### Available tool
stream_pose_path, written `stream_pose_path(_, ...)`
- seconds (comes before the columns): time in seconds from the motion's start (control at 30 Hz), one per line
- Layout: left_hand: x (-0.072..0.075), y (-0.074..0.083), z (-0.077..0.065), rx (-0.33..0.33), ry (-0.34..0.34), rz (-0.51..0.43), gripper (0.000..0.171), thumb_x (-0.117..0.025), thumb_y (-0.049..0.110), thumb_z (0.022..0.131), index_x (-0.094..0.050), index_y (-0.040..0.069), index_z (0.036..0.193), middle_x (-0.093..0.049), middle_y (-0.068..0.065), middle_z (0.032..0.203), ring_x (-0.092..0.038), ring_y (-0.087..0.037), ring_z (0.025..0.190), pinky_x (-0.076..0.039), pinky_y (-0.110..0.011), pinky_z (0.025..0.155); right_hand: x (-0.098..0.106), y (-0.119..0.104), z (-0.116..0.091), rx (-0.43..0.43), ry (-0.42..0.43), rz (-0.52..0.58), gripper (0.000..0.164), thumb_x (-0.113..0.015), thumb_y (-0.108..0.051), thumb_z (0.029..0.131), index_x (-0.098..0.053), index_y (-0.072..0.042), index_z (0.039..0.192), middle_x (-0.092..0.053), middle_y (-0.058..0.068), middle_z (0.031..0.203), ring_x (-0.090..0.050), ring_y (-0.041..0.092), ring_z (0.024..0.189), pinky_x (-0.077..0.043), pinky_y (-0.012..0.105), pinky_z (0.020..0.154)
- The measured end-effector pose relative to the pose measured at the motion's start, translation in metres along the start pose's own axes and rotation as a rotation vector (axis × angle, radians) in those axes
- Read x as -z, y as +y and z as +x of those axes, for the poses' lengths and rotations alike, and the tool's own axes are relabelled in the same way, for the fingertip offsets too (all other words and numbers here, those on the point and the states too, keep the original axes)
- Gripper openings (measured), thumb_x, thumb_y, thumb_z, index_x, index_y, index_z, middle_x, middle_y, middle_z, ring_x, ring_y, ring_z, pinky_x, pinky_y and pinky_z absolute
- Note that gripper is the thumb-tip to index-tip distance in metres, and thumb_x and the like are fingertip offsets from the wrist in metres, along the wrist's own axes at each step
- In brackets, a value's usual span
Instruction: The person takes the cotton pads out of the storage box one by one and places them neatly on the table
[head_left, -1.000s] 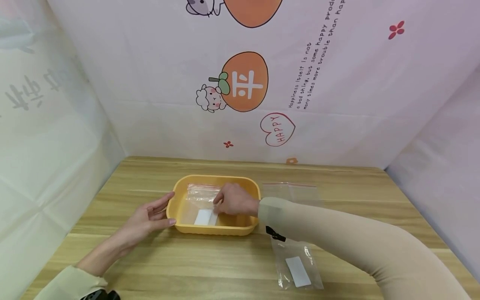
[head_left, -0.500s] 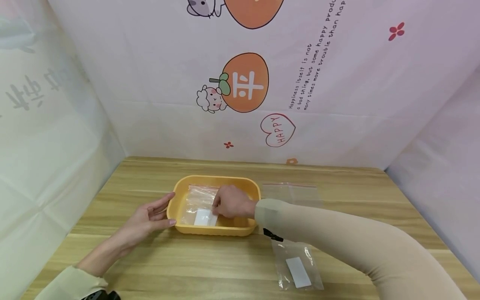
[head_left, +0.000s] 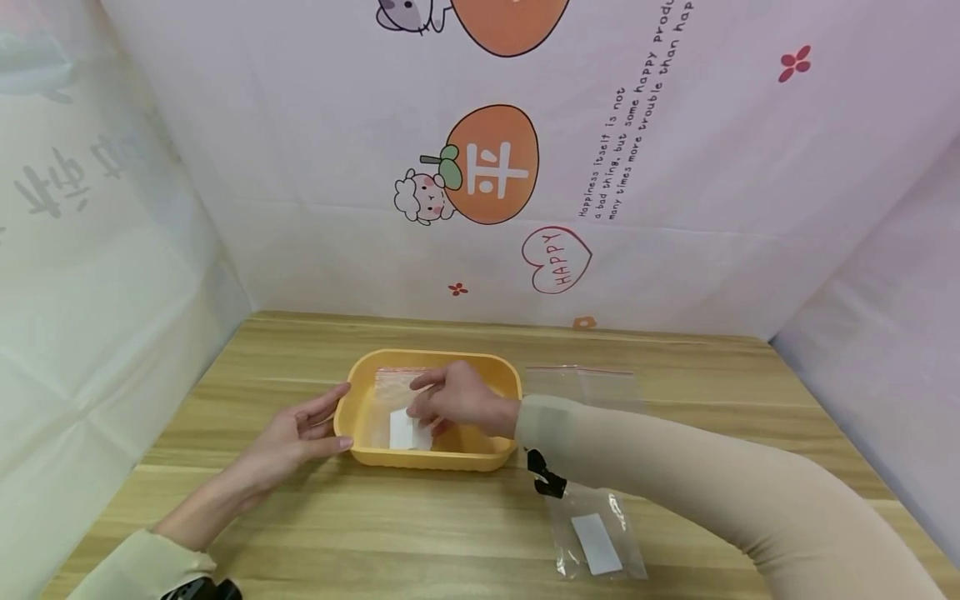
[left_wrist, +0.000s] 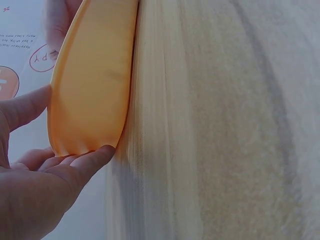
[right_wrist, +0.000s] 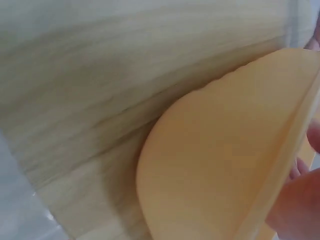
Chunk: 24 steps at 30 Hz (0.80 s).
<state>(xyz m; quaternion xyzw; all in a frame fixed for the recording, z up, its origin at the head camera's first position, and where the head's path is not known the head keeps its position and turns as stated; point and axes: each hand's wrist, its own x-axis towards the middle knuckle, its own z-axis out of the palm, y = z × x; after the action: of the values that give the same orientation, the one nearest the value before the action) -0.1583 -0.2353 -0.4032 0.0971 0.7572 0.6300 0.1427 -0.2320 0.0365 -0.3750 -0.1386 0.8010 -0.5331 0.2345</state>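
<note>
A yellow plastic basin [head_left: 465, 460] stands on the table, with a clear zip-lock bag [head_left: 386, 383] lying in its left part. The bag has a red line along its top, and a white rectangle [head_left: 401, 433] shows at its lower end. My left hand [head_left: 288, 437] grips the basin's left end, thumb and fingers spread along its wall. Inside the basin my right hand [head_left: 457, 398] hovers low over the bag, fingers apart, the fingertips overlapping the white rectangle. In the right wrist view the basin's wall [right_wrist: 215, 150] hides most of that hand.
Another clear zip-lock bag [head_left: 562, 542], holding a white rectangle [head_left: 597, 543], lies on the wooden table [head_left: 405, 533] right of the basin, partly under the right forearm. A printed cloth [head_left: 337, 250] hangs behind the table, and pale cloth walls flank it.
My right hand's fingers have spread from a closer bunch at the bag's right edge and shifted left over the white rectangle. The bag's plastic has moved slightly. My left hand stays in place.
</note>
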Motion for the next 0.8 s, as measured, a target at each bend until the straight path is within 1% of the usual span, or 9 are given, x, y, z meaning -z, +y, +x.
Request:
stream_pose_path(0.07,0.0,0.001,0.0,0.0,0.001,0.007,0.09,-0.076,0.011,0.098,-0.021,0.002,0.167,-0.013,-0.031,0.169,-0.032,-0.051,0.147,-0.048,-0.035,0.107,-0.002,-0.002,0.001,-0.01,-0.022,0.044,0.051,-0.083,0.003,0.088,-0.066,0.008,0.135,-0.077,0.013,0.091,-0.07,0.022,0.067,-0.065,0.041,0.066)
stream_pose_path(0.1,0.0,0.001,0.0,-0.001,0.001,0.012,0.089,-0.076,0.011,0.098,-0.02,0.002,0.167,-0.013,-0.031,0.169,-0.032,-0.052,0.147,-0.047,-0.036,0.108,-0.002,-0.002,0.001,-0.014,-0.027,0.045,0.054,-0.084,0.004,0.086,-0.064,0.008,0.136,-0.077,0.014,0.092,-0.069,0.021,0.066,-0.065,0.04,0.066)
stream_pose_path(0.17,-0.001,0.002,0.0,0.008,0.008,0.021,0.089,-0.077,0.012,0.097,-0.022,0.003,0.167,-0.014,-0.03,0.169,-0.033,-0.051,0.147,-0.047,-0.037,0.108,-0.003,-0.004,0.002,-0.015,-0.033,0.03,0.059,-0.085,0.005,0.085,-0.062,0.008,0.139,-0.076,0.014,0.1,-0.068,0.02,0.063,-0.065,0.04,0.067)
stream_pose_path(0.33,-0.002,0.003,-0.001,0.015,0.01,0.028,0.088,-0.076,0.011,0.098,-0.022,0.002,0.167,-0.015,-0.03,0.169,-0.033,-0.05,0.147,-0.047,-0.035,0.108,0.002,-0.006,0.001,-0.007,-0.025,-0.047,0.062,-0.084,0.007,0.085,-0.06,0.008,0.142,-0.071,0.017,0.125,-0.067,0.018,0.061,-0.065,0.038,0.068)
stream_pose_path(0.43,-0.001,0.003,-0.001,0.008,0.005,0.03,0.088,-0.076,0.011,0.098,-0.021,0.001,0.167,-0.013,-0.031,0.169,-0.032,-0.051,0.147,-0.046,-0.035,0.109,0.007,-0.007,-0.001,-0.012,-0.03,-0.082,0.061,-0.085,0.006,0.085,-0.061,0.008,0.141,-0.07,0.018,0.132,-0.069,0.018,0.062,-0.064,0.037,0.068)
stream_pose_path(0.63,0.0,0.002,-0.001,0.012,0.016,0.034,0.089,-0.077,0.013,0.098,-0.022,0.002,0.167,-0.014,-0.029,0.17,-0.031,-0.05,0.148,-0.045,-0.035,0.109,0.013,-0.01,-0.005,-0.017,-0.031,-0.122,0.059,-0.086,0.004,0.084,-0.065,0.006,0.139,-0.071,0.017,0.131,-0.072,0.017,0.064,-0.064,0.036,0.067)
stream_pose_path(0.8,0.0,0.001,-0.001,0.017,0.014,0.045,0.087,-0.076,0.014,0.099,-0.023,0.004,0.167,-0.013,-0.028,0.17,-0.031,-0.051,0.148,-0.043,-0.039,0.112,0.021,-0.018,-0.01,-0.009,-0.025,-0.141,0.062,-0.087,0.005,0.083,-0.063,0.005,0.141,-0.07,0.017,0.134,-0.073,0.015,0.067,-0.064,0.032,0.067)
